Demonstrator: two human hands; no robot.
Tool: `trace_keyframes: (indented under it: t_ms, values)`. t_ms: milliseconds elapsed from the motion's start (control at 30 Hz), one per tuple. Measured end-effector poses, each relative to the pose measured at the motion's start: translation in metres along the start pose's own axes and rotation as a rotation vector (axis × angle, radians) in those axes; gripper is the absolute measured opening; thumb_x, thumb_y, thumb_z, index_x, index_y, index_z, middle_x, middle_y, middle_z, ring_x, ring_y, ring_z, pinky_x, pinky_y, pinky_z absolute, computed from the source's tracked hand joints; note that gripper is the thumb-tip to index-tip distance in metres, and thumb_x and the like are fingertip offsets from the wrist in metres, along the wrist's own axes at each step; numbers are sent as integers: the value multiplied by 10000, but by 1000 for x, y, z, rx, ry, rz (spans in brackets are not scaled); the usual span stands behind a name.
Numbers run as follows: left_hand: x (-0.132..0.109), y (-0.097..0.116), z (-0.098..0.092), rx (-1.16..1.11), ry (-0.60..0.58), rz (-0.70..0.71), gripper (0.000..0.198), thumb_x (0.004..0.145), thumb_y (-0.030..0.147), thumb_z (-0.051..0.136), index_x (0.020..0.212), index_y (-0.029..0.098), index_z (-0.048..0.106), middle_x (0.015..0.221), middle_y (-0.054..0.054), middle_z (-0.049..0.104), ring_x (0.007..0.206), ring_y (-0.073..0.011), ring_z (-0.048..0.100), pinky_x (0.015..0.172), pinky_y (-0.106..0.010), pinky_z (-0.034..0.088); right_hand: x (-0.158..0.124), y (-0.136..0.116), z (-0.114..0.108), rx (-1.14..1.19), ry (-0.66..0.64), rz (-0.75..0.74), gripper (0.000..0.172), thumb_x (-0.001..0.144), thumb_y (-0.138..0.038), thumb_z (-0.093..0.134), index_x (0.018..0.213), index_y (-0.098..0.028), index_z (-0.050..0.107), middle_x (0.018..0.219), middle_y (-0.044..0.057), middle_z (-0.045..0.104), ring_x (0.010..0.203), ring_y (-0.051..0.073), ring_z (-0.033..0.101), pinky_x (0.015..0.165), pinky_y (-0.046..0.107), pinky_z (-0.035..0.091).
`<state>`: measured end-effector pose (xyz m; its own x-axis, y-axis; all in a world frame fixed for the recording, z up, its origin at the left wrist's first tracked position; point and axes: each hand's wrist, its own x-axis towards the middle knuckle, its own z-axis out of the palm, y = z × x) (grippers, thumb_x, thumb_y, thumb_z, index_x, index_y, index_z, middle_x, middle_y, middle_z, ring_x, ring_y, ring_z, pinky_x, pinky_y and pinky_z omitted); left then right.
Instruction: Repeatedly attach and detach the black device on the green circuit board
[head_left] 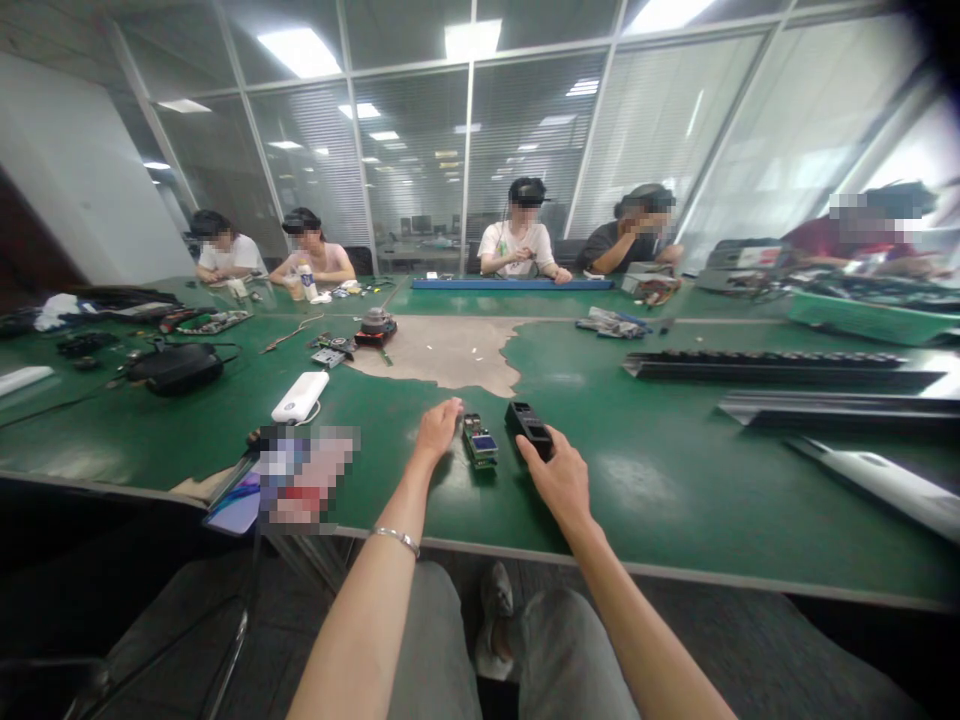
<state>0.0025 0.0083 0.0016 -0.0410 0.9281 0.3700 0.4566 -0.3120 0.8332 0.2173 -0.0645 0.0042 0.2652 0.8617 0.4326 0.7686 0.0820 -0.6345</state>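
Observation:
My right hand (561, 472) grips the near end of a black rectangular plastic case (528, 428), with the thumb on its left side. The case's far end tilts away from me, and some dark openings show on its upper face. Left of it, a small green circuit board assembly (480, 445) with a little blue-grey screen lies on the green table (637, 490). Close by the board's left side is my left hand (437, 432), its fingers stretched forward and nothing visible in them. Whether its fingertips touch the board I cannot tell.
A white power bank (301, 398) and a phone (238, 495) lie to the left, near a black pouch (177, 368). Dark metal rails (765, 368) stretch along the right. Ahead are a bare patch (442, 352) and electronic parts (375, 328). Several people sit across the table.

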Motion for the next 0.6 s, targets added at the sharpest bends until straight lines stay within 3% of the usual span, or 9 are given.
trace_keyframes:
  t_ms: [300, 500, 600]
  values:
    - [-3, 7, -3, 4, -19, -5, 547, 942, 519, 264, 1109, 189, 668, 944, -61, 737, 958, -195, 662, 897, -302, 468, -4, 4, 3, -94, -43, -25, 545, 802, -513, 521, 1215, -159, 537, 1038, 120, 648, 1005, 281, 547, 857, 375, 417]
    - [-4, 9, -4, 11, -11, -4, 548, 941, 514, 265, 1095, 186, 676, 944, -63, 736, 967, -197, 657, 895, -300, 461, -6, 3, 5, -118, -17, 12, 776, 770, -580, 532, 1351, -82, 405, 1199, 163, 591, 1095, 311, 500, 917, 403, 399]
    - [-5, 9, -4, 16, -12, -7, 544, 938, 515, 271, 1099, 188, 675, 932, -62, 735, 946, -196, 660, 877, -296, 467, -6, 4, 4, -100, -22, 18, 799, 768, -598, 525, 1366, -86, 388, 1198, 147, 596, 1099, 316, 497, 931, 407, 398]
